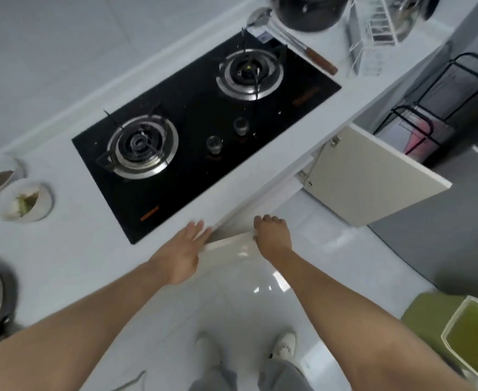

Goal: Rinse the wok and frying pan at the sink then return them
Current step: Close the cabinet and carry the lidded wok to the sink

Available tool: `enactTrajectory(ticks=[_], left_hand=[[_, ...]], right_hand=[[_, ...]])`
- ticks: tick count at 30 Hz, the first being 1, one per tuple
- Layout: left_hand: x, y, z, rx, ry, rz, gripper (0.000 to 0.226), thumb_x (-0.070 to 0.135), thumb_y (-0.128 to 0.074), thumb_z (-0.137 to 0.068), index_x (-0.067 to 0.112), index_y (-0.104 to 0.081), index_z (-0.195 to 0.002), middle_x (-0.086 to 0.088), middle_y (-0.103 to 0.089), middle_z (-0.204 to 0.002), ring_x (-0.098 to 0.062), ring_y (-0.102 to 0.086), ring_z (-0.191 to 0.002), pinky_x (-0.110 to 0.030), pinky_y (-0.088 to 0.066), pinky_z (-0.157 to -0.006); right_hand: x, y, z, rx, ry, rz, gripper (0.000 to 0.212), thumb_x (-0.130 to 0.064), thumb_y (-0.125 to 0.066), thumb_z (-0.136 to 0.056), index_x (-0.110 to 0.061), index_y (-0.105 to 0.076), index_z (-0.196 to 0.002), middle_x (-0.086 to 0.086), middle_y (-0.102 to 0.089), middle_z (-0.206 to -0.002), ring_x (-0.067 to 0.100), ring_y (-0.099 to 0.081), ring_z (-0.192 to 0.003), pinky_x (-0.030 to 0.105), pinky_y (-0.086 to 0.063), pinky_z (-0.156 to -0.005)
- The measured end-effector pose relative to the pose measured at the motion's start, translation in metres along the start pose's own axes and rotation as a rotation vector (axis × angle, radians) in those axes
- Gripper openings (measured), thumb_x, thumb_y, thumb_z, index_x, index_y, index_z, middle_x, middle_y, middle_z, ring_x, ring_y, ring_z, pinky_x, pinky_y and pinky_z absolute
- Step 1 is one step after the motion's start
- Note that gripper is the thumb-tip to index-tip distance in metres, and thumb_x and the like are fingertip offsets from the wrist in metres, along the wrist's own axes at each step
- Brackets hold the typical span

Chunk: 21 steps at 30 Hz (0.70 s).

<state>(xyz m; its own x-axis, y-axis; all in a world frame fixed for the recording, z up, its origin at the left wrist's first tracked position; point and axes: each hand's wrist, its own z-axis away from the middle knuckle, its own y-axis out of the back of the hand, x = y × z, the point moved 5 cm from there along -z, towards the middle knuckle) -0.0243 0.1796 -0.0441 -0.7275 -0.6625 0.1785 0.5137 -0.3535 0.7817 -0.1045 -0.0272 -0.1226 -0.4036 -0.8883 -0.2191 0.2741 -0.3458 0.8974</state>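
Seen from a head camera looking down; nearest, two bare forearms reach forward to the front edge of a pale grey stone worktop [63, 249]. Both hands meet the top edge of a cream cabinet door [229, 240] that stands partly open below the worktop's front edge; the left hand [184, 249] lies with fingers nearly straight and slightly spread against its corner, gripping nothing; the right hand [273, 235] curls its fingers over the door's top edge.

This looks like the putting-away stage or a cupboard search; the next move probably calls for swinging this door one way or the other.

Beyond, a black glass two-burner gas hob [204, 131] holds no pan; a second cream door [373, 179] hangs open on the right; a dark round pan, possibly the wok [308, 12], sits at the far right end; the frying pan cannot be identified.
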Motion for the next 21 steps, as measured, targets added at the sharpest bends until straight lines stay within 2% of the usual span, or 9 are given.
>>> enactTrajectory(ticks=[2, 3, 5, 7, 9, 11, 13, 17, 21], left_hand=[[0.011, 0.010, 0.000, -0.034, 0.065, 0.014, 0.071, 0.009, -0.033, -0.098, 0.024, 0.001, -0.159, -0.003, 0.007, -0.166, -0.021, 0.007, -0.153, -0.032, -0.008, -0.123], [0.017, 0.017, -0.002, -0.021, 0.100, 0.022, 0.067, 0.013, -0.033, -0.100, 0.022, -0.004, -0.159, -0.005, -0.003, -0.166, -0.023, -0.004, -0.152, -0.033, -0.018, -0.121], [0.040, 0.041, -0.018, 0.105, 0.118, 0.034, 0.058, 0.022, -0.035, -0.101, 0.021, -0.020, -0.156, -0.007, -0.025, -0.157, -0.025, -0.028, -0.142, -0.035, -0.039, -0.109], [0.068, 0.065, -0.045, 0.234, 0.014, 0.043, 0.054, 0.022, -0.040, -0.099, 0.023, -0.032, -0.152, -0.007, -0.035, -0.151, -0.024, -0.038, -0.134, -0.035, -0.044, -0.103], [0.108, 0.088, -0.091, 0.269, -0.157, 0.035, 0.056, 0.018, -0.042, -0.097, 0.021, -0.033, -0.152, -0.005, -0.026, -0.159, -0.024, -0.030, -0.142, -0.035, -0.036, -0.112], [0.147, 0.110, -0.140, 0.274, -0.281, 0.001, 0.060, 0.019, -0.039, -0.100, 0.019, -0.021, -0.157, -0.002, -0.006, -0.166, -0.022, -0.010, -0.152, -0.032, -0.015, -0.123], [0.175, 0.131, -0.189, 0.278, -0.313, -0.078, 0.064, 0.020, -0.036, -0.102, 0.016, -0.006, -0.159, -0.004, 0.007, -0.165, -0.022, 0.006, -0.153, -0.029, 0.003, -0.123], [0.210, 0.144, -0.267, 0.240, -0.318, -0.205, 0.070, 0.007, -0.036, -0.098, 0.008, 0.002, -0.157, -0.011, 0.007, -0.165, -0.023, 0.007, -0.153, -0.030, 0.002, -0.124], [0.208, 0.137, -0.272, 0.237, -0.322, -0.337, 0.075, 0.007, -0.038, -0.095, 0.003, 0.008, -0.155, -0.017, 0.011, -0.164, -0.030, 0.008, -0.152, -0.035, 0.005, -0.123]], right_hand=[[0.014, 0.021, -0.010, 0.016, 0.017, 0.022, 0.044, -0.029, -0.061, -0.094, -0.015, -0.045, -0.133, 0.008, -0.054, -0.124, 0.027, -0.052, -0.114, 0.036, -0.041, -0.096], [0.021, 0.029, -0.010, 0.010, 0.023, 0.008, 0.048, -0.032, -0.062, -0.094, -0.016, -0.044, -0.135, 0.008, -0.053, -0.125, 0.027, -0.051, -0.114, 0.036, -0.041, -0.096], [0.052, 0.051, -0.012, 0.034, -0.012, -0.063, 0.049, -0.040, -0.061, -0.093, -0.018, -0.046, -0.134, 0.007, -0.054, -0.125, 0.026, -0.052, -0.112, 0.035, -0.042, -0.095], [0.089, 0.072, -0.015, 0.064, -0.080, -0.137, 0.050, -0.049, -0.060, -0.092, -0.019, -0.050, -0.130, 0.006, -0.055, -0.123, 0.026, -0.054, -0.111, 0.037, -0.044, -0.093], [0.142, 0.097, -0.019, 0.110, -0.192, -0.197, 0.048, -0.048, -0.059, -0.093, -0.019, -0.053, -0.130, 0.007, -0.055, -0.127, 0.028, -0.053, -0.115, 0.039, -0.043, -0.095], [0.199, 0.119, -0.020, 0.155, -0.300, -0.222, 0.045, -0.041, -0.059, -0.093, -0.019, -0.053, -0.131, 0.009, -0.053, -0.131, 0.031, -0.052, -0.119, 0.039, -0.041, -0.098], [0.250, 0.135, -0.023, 0.188, -0.393, -0.216, 0.046, -0.033, -0.061, -0.092, -0.018, -0.051, -0.134, 0.010, -0.049, -0.135, 0.033, -0.049, -0.124, 0.040, -0.039, -0.100], [0.343, 0.148, -0.040, 0.210, -0.570, -0.202, 0.064, -0.033, -0.067, -0.088, -0.017, -0.039, -0.143, 0.013, -0.037, -0.147, 0.034, -0.034, -0.138, 0.042, -0.033, -0.111], [0.389, 0.131, -0.066, 0.049, -0.653, -0.203, 0.078, -0.032, -0.062, -0.091, -0.020, -0.018, -0.155, 0.014, -0.022, -0.160, 0.036, -0.018, -0.148, 0.046, -0.017, -0.121]])
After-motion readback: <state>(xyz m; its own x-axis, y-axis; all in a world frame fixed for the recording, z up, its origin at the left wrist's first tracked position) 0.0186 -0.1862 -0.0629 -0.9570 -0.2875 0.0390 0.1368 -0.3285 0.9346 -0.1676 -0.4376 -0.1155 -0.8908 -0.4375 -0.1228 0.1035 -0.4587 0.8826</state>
